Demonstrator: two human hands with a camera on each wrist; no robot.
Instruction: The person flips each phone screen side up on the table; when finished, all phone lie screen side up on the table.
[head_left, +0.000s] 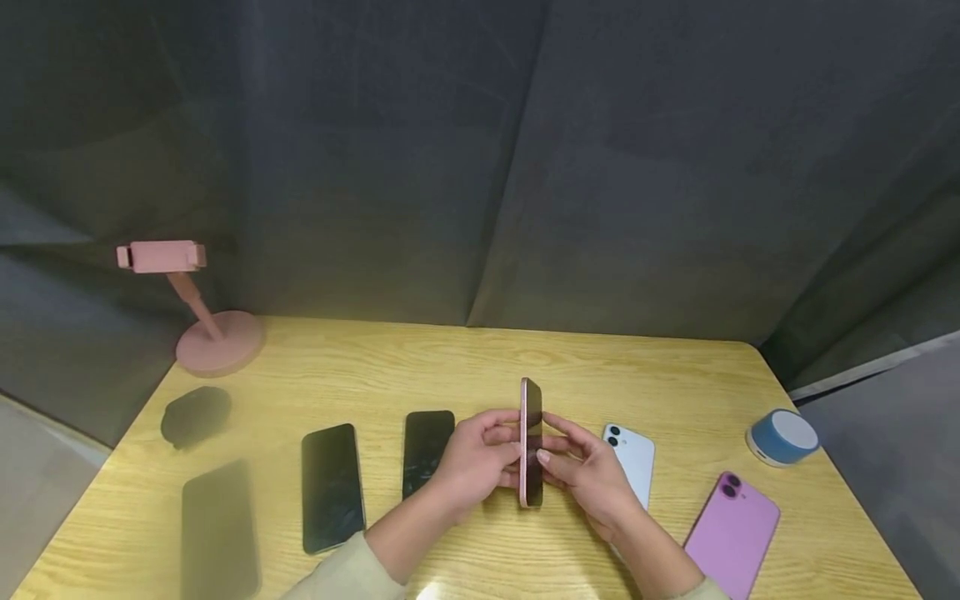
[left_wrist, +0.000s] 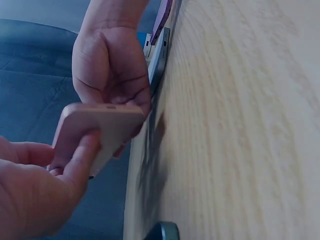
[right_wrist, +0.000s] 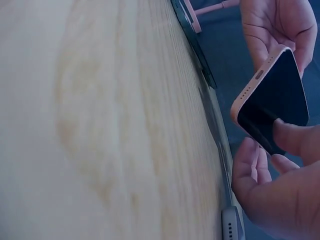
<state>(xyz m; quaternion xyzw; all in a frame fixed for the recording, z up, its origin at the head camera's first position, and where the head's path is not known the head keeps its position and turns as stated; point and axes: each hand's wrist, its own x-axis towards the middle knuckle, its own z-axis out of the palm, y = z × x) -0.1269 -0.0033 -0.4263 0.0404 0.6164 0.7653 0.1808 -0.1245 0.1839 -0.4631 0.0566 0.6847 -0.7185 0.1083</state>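
Between both hands a pink-framed phone (head_left: 531, 400) stands on its long edge, held above the wooden table. Its dark screen (right_wrist: 280, 90) faces the right hand and its pale pink back (left_wrist: 115, 120) faces the left. The left hand (head_left: 476, 454) grips it from the back side, one finger lying against the back. With the thumb on the screen and other fingers at the edge, the right hand (head_left: 592, 479) pinches it too. A white phone (head_left: 636, 458) lies camera side up, partly behind the right hand. Beside the left hand is a dark-screened phone (head_left: 423, 446), partly covered.
Another dark-screened phone (head_left: 332, 487) lies farther left, near a grey rounded patch (head_left: 219, 533) and a dark blot (head_left: 197, 417). A pink phone stand (head_left: 217, 342) rises at the back left. To the right are a purple phone (head_left: 735, 533) and a blue speaker (head_left: 780, 442).
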